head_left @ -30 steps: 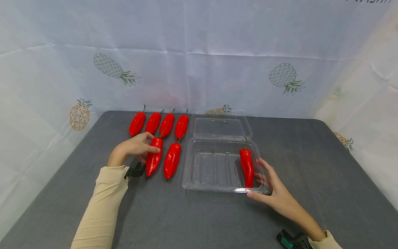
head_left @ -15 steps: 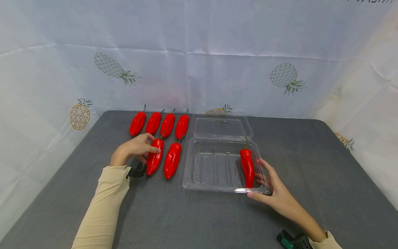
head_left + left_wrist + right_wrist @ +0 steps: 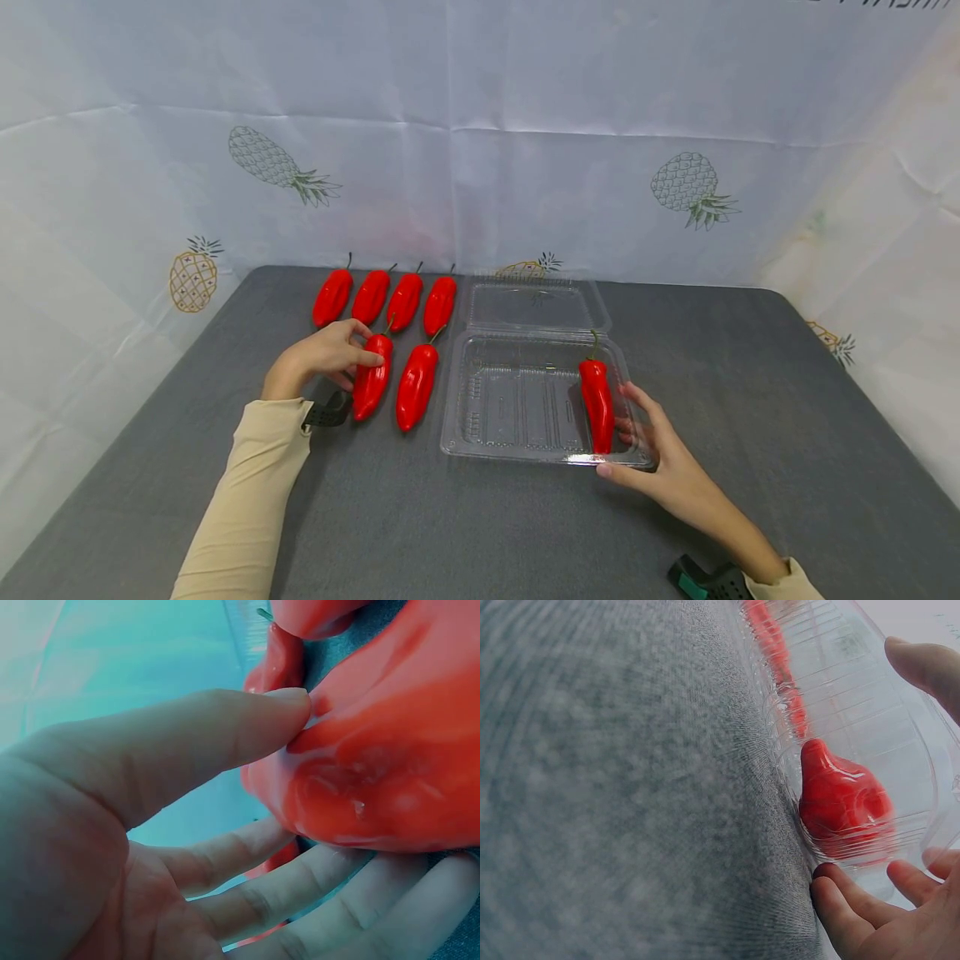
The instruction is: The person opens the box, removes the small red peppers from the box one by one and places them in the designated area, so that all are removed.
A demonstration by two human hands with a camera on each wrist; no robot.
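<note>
My left hand (image 3: pixel 326 352) pinches a red pepper (image 3: pixel 372 379) between thumb and fingers, in the front row at the left. In the left wrist view, the thumb (image 3: pixel 225 724) presses one side of this pepper (image 3: pixel 390 772) and the fingers reach along the other. A second red pepper (image 3: pixel 417 387) lies just right of it. My right hand (image 3: pixel 671 467) grips the front right corner of a clear plastic clamshell box (image 3: pixel 502 400), its lid folded back. Inside, along the right wall, lies one red pepper (image 3: pixel 596 407), seen through the plastic in the right wrist view.
Several more red peppers, one at the far left (image 3: pixel 332 298), lie in a back row near the rear edge of the grey table (image 3: pixel 480 533). The open lid (image 3: pixel 532 307) lies behind the box. A white cloth (image 3: pixel 510 75) with pineapple prints hangs behind.
The pepper in my left hand has shifted very slightly, its lower tip a little farther from me. The right hand and the box have stayed in place.
</note>
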